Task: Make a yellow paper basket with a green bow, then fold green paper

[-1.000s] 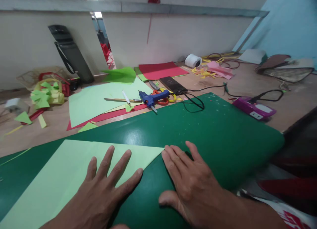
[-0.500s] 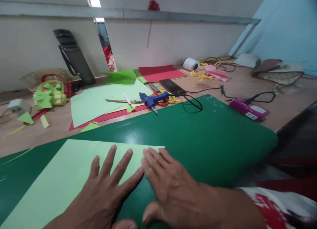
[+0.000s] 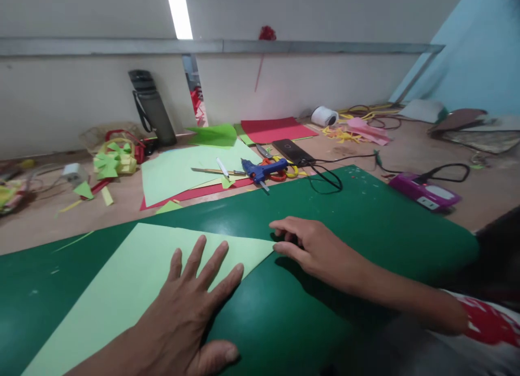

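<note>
A light green paper sheet (image 3: 134, 278) lies folded into a pointed shape on a dark green cutting mat (image 3: 365, 229). My left hand (image 3: 190, 305) rests flat on the sheet with its fingers spread, open. My right hand (image 3: 312, 246) sits on the mat at the sheet's right tip. Its fingers are drawn together and pinch that tip. A sleeve with a red and white print shows at the lower right.
Beyond the mat lie a blue glue gun (image 3: 260, 171), scissors (image 3: 280, 173), a phone (image 3: 293, 151) with a black cable, a pen, and green and red paper sheets (image 3: 179, 170). A purple box (image 3: 422, 192) sits at the right, a dark bottle (image 3: 152, 108) by the wall, paper scraps at the left.
My right hand lifted from lying flat beside the left hand and moved right to the sheet's tip, fingers now drawn together. The left hand stayed pressed on the sheet. The camera shifted slightly.
</note>
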Tool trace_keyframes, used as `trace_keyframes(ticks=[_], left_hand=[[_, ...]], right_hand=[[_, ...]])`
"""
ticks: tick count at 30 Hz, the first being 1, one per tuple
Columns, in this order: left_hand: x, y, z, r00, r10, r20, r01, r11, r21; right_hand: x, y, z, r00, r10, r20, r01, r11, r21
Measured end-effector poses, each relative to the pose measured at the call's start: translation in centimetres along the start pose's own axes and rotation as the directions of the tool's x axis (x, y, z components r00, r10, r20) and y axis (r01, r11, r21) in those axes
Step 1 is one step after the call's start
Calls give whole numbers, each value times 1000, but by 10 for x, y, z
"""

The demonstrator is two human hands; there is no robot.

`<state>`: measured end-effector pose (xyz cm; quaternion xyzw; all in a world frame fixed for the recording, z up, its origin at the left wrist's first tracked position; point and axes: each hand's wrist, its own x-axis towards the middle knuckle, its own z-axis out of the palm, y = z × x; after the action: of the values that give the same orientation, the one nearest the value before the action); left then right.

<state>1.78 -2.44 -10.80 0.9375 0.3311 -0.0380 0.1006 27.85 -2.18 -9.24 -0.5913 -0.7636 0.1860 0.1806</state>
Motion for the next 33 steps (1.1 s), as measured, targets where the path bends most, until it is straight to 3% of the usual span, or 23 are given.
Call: trace_keyframes(ticks=[4,8,13,19,23,26,33], left_hand=[[1,-3,1,1000,6,30,-5,1000,-27],[0,-4,0,999,25,45,-23,998,-51],[-1,3,-2,1000,-21,-8,21,1000,-9],[-1,2,4,999,-24,-44,24,1000,0],[-1,1,13,990,-60,-124,64,997,36],[-1,1,16,990,-76,-122,83,995,54],[0,-1,16,992,-73,-107,83,993,85]], right_hand=[[22,-6,-2,987,14,163,-44,983,181],[39,1,-5,984,-42,172,8,980,197],[54,6,-11,976,-13,219,-40,970,240],[49,14,-12,960,15,280,-108,941,320],[42,24,-12,925,39,377,-235,840,489],[43,27,-12,911,37,410,-292,760,580],[49,18,-6,902,46,430,-332,710,621]])
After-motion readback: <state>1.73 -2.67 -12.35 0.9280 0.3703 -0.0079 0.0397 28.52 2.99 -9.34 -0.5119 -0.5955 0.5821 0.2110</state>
